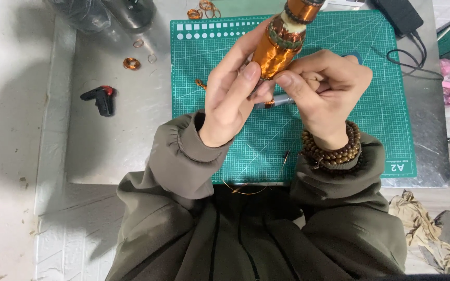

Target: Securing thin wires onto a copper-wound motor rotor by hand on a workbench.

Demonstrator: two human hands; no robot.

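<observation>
A: Largest first. What carries everything?

B: A grey metal worktop point(115, 151). A green cutting mat point(339, 151) covers its right half, reaching almost to the near edge and to the far edge.

A: And the work piece?

B: A copper-wound motor armature point(282, 44), held above the mat's far middle, tilted with its top end toward the far edge. Its steel shaft point(277, 100) sticks out below, between the two hands.

A: State of the hands?

B: Left hand point(230, 99) is closed around the armature's lower winding, thumb pressed on the copper. Right hand point(326, 91) is clenched, thumb tip against the same winding, fingers curled over the shaft end. A brown bead bracelet point(334, 148) sits on the right wrist.

A: What stands in the way?

B: The hands hide the armature's lower end and most of the shaft; whether the right hand also holds a tool, I cannot tell. The olive sleeves cover the mat's near edge.

A: Surroundings, going smaller?

B: A black power adapter point(399, 14) with cable at the far right corner. Clear plastic bags point(102, 13) at the far left corner. A black-and-red hand tool point(100, 99) near the left edge. A loose copper wire point(251, 190) curls over the near edge. A small copper coil point(131, 63) lies left of the mat, more coils point(201, 9) at the far edge.
</observation>
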